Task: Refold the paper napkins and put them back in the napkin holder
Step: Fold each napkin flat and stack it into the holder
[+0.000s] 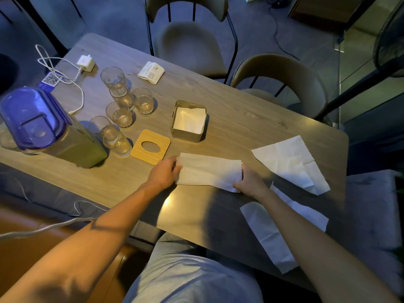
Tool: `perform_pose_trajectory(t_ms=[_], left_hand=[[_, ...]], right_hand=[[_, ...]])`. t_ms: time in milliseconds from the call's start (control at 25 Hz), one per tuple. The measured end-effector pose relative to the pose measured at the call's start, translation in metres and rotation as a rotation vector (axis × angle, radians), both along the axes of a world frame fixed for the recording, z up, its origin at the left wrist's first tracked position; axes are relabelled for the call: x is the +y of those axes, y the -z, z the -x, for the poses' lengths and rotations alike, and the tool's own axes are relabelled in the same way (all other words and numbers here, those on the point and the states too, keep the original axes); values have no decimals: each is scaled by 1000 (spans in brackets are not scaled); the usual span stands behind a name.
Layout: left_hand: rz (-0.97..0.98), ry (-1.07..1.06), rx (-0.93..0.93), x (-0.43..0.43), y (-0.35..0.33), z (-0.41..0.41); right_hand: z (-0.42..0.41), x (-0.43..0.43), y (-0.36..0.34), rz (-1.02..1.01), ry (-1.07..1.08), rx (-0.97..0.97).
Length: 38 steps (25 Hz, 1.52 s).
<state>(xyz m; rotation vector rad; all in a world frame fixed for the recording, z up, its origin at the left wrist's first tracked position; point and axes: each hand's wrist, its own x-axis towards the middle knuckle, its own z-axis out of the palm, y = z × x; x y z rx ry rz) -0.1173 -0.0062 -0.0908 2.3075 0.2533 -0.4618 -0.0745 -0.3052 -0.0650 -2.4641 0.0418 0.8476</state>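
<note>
Folded napkins (189, 120) in napkin holder (185, 136)

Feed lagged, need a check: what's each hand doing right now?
Left hand: closed on the left end of the half-folded napkin.
Right hand: closed on the same napkin's right end.
</note>
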Motion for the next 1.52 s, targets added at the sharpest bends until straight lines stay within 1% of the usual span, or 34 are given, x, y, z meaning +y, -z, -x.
perform_pose_trajectory(t_ms=[120, 160, 280, 440, 520, 680, 800, 1000, 1280, 1440, 1520], left_hand=[[299, -96, 136, -7, -3, 2], [322, -83, 163, -9, -4, 4], [205, 12, 179, -13, 2, 9], [35, 105, 175, -8, 4, 5], [-4, 136, 187, -5, 5, 3], [-41, 166, 187, -4, 5, 0], [12, 131, 175, -4, 5, -2], [57, 124, 132, -2, 1, -3], [-30, 146, 104, -2, -2, 1], [-119, 220, 53, -8, -4, 0], [-140, 223, 35, -9, -3, -1]], right_hand=[[2, -2, -1, -5, 27, 11], [1, -3, -1, -5, 38, 12], [1, -7, -2, 27, 40, 6], [2, -12, 2, 88, -24, 0], [2, -12, 3, 107, -56, -3], [3, -12, 0, 151, -112, 22], [1, -14, -2, 192, -144, 18], [4, -12, 3, 164, -67, -18], [8, -17, -2, 136, -62, 31], [13, -20, -1, 223, -158, 25], [15, -21, 3, 252, -166, 29]])
